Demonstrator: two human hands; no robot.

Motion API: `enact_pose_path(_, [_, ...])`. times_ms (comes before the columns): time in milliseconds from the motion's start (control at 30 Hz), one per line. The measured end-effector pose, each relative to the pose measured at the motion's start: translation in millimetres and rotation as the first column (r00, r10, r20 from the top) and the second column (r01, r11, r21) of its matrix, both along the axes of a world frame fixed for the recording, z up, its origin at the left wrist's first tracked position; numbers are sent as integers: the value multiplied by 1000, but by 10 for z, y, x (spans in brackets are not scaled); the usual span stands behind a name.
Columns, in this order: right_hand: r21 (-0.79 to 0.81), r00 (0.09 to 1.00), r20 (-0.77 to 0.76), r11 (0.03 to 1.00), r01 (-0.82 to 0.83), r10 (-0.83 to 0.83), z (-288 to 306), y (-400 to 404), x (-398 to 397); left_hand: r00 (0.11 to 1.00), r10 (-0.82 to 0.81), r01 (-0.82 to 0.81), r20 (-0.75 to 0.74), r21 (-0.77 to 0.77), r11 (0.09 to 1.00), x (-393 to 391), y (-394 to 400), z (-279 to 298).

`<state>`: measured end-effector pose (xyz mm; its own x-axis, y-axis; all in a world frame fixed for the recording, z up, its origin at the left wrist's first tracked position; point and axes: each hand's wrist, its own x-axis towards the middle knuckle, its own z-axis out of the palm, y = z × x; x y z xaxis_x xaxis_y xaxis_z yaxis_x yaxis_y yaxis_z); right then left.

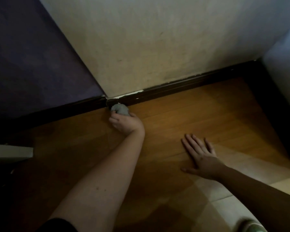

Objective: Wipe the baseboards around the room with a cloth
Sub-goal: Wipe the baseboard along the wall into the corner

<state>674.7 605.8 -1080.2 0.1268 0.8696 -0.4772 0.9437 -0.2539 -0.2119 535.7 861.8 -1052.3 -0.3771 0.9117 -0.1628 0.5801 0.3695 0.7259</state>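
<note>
head view: only one camera here, looking down into a room corner, pretty dim lighting

left hand (125, 122): fingers closed around a balled-up grey cloth (120, 110), arm stretched out toward the corner

cloth: pressed right into the corner where the two runs of baseboard (182, 87) meet, touching the dark trim just above the floor (199, 114)

right hand (200, 154): flat on the floor, fingers spread open, holding nothing, looks like it's just propping the person up

walls: purple wall (32, 56) on the left, pale wall (157, 39) straight ahead, something pale and bulky at the right edge that I can't identify

baseboard condition: dark wood, with chipped white patches along the top edge near the corner joint, maybe paint or filler, hard to say

where the task's at (my guess): working the corner joint, long run to the right and the run under the purple wall both need passes

what could go wrong: cloth is wadded into a ball, so it probably only touches a small spot and could skip the top ledge where dust sits. Rubbing hard over those chipped bits might flake more off. Also the corner gap looks tight, so a lump of cloth may just ride over it instead of getting in. And reaching that far on one propped hand, a slip on smooth flooring seems possible.
</note>
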Motion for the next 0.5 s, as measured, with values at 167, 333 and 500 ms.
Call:
enact_pose_path(167, [12,1000,-22,1000,18,-18,-44,-10,-5,997,70,-69,21,-50,996,138,52,-7])
enact_pose_path(333, [8,999,-26,1000,26,-26,-24,-2,-28,999,42,-42,-5,-68,997,154,38,-34])
enact_pose_path(500, [-3,999,-29,1000,28,-28,10,7,-30,1000,-5,7,22,-89,996,294,-26,11])
